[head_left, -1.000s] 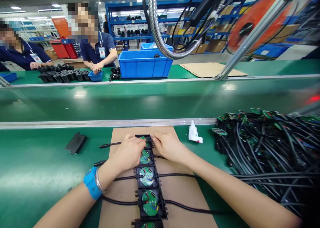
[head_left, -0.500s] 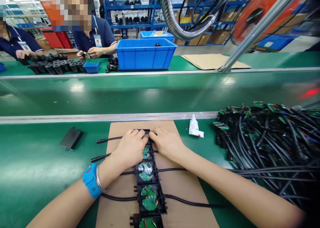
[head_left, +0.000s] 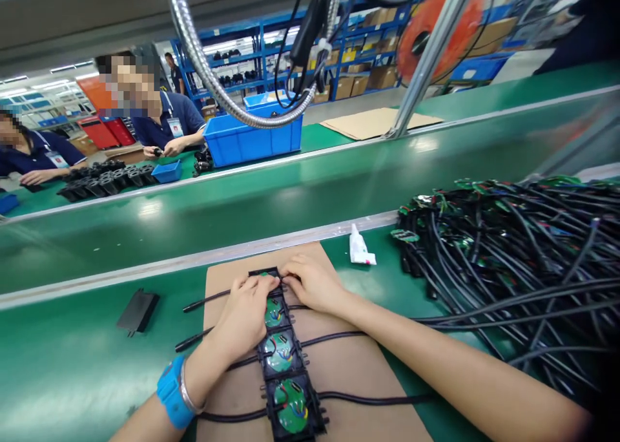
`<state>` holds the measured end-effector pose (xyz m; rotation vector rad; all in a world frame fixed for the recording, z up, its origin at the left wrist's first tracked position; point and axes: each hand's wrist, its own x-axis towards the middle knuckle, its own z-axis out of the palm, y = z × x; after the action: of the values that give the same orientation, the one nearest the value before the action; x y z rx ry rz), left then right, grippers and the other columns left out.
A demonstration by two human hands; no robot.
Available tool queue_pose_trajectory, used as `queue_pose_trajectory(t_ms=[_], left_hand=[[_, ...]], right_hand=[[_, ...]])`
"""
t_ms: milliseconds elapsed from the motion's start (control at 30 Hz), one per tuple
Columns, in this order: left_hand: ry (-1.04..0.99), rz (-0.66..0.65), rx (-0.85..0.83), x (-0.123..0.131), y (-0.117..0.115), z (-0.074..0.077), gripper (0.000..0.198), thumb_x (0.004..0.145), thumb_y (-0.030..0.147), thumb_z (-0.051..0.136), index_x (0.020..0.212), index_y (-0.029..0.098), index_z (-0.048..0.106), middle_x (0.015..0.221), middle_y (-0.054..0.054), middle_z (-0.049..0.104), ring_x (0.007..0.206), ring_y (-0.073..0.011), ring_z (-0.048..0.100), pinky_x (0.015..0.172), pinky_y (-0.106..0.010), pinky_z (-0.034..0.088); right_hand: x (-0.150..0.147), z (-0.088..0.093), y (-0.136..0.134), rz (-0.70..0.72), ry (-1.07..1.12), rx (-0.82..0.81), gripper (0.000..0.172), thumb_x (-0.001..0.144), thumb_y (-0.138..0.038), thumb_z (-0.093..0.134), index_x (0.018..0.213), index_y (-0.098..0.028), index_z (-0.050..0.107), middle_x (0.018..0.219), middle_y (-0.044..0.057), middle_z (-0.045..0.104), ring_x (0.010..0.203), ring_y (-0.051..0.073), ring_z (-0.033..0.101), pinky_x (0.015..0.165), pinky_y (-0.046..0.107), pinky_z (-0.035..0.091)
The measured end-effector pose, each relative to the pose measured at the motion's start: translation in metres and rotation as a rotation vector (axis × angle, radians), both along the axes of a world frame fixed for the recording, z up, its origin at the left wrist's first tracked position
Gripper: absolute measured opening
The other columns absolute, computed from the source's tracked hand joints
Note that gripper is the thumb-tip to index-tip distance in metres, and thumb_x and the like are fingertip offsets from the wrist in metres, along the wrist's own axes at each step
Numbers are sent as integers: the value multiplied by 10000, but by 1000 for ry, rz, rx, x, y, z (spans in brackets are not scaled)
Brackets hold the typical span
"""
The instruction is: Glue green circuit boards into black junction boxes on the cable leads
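A row of black square housings (head_left: 281, 355) with round green circuit boards inside lies on a brown cardboard sheet (head_left: 339, 364), each with a black cable running out sideways. My left hand (head_left: 245, 316) and my right hand (head_left: 312, 280) meet over the farthest housing (head_left: 264, 275) in the row. Fingers of both hands are curled and press on its rim. The left wrist wears a blue watch (head_left: 170, 393) and a metal bangle.
A big tangle of black cables with green boards (head_left: 508, 248) lies to the right. A small white tube (head_left: 359, 248) and a black flat part (head_left: 138, 311) lie on the green bench. Beyond the conveyor belt (head_left: 290, 190), two people work beside a blue bin (head_left: 252, 138).
Both hands stay on the farthest housing with only slight finger shifts. The head camera has tilted and turned, so the scene now slants.
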<state>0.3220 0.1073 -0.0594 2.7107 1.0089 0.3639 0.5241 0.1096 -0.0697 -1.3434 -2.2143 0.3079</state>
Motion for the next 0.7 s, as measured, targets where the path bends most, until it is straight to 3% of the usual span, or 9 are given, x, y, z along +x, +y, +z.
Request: queue_pose_trajectory(t_ms=[167,267,367,433,500,600,700], left_hand=[[8,33,-52,1,-5,1,562,736,-18,371,1282,99,441,1271,-154,559,1111,-265,523,991,-495,311],[-34,48,-82,-7,-1,13,506,802,46,407,1289,172,454,1312,-95,555,1172,-232,509,999,-449,360],[-136,169,-83,-24,13,28,447,864,112,411,1301,199,446,1292,-73,582,1165,-185,534,982,-386,410],[-189,276,-67,-35,24,32,358,876,135,413,1212,169,528,1173,-89,649,1072,-193,587,942,-383,436],[-190,317,-67,-42,31,30,221,852,183,488,1007,164,644,998,-72,703,948,-208,623,878,-373,460],[-162,292,-106,-42,34,20,128,798,230,583,759,185,697,793,-18,707,778,-182,631,761,-302,478],[-146,273,-136,-40,34,12,167,809,218,566,730,193,711,720,2,685,702,-152,612,681,-250,461]], right_hand=[[2,-8,3,49,17,7,244,863,-69,422,818,-136,652,815,79,606,826,181,523,765,309,429],[6,-5,4,75,-14,18,224,866,-88,448,831,-131,664,803,75,614,812,176,532,769,308,432],[5,7,1,79,-70,43,228,869,-94,447,905,-124,670,836,80,618,848,181,526,796,311,426],[-4,18,-4,69,-119,66,273,882,-99,409,978,-121,663,872,94,608,879,195,504,806,327,414],[-19,27,-11,74,-182,80,300,897,-127,380,1020,-125,653,900,107,598,888,211,481,801,347,404],[-46,34,-19,96,-286,73,308,900,-221,403,1067,-107,636,961,137,595,906,243,471,795,393,397],[-66,33,-19,92,-360,49,387,912,-302,392,1093,-47,621,1004,185,588,951,283,462,806,440,387]])
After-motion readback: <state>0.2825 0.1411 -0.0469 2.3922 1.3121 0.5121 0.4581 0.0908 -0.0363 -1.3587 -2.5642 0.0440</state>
